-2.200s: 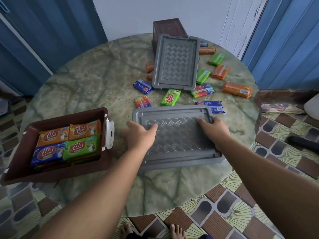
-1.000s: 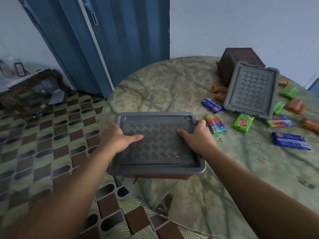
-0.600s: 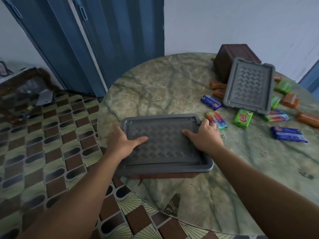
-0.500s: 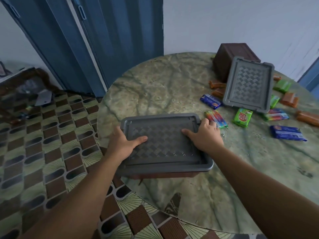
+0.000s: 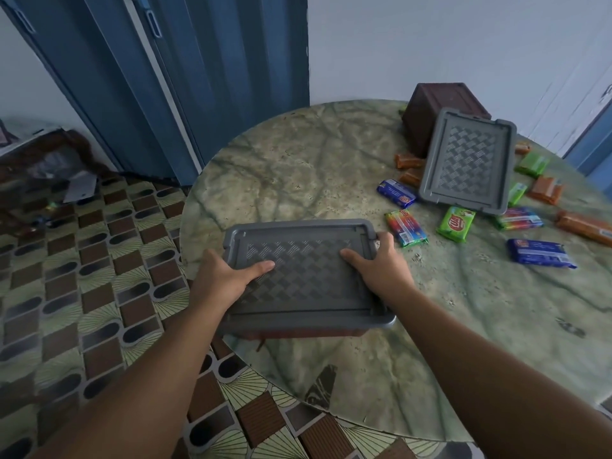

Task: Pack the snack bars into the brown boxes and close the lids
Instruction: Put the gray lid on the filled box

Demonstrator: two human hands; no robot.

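Snack bars (image 5: 453,223): loose lot in green, blue, orange and rainbow wrappers, scattered on the right and far right of the round marbled table (image 5: 314,167), well apart from the near box; judged the stock for the second box; near brown box (image 5: 298,332): at the near left edge of the table, only a strip of its brown wall showing under the grey lid (image 5: 304,273) laid over it; contents hidden; left hand (image 5: 225,276): wrapped over the lid's left edge, thumb flat on the patterned top, fingers curled out of sight below the rim; right hand (image 5: 381,266): likewise on the right edge, thumb on top, fingers curled round the far right corner; grip at both ends judged to square the lid over the box and press it home; whether it has snapped shut cannot be told; second brown box (image 5: 433,111): far right, tipped on its side, a second grey lid (image 5: 470,160) leaning against it with its low end among the bars; judged not yet packed; beyond the table, blue folding door (image 5: 165,77) and patterned floor tiles (image 5: 82,260) on the left
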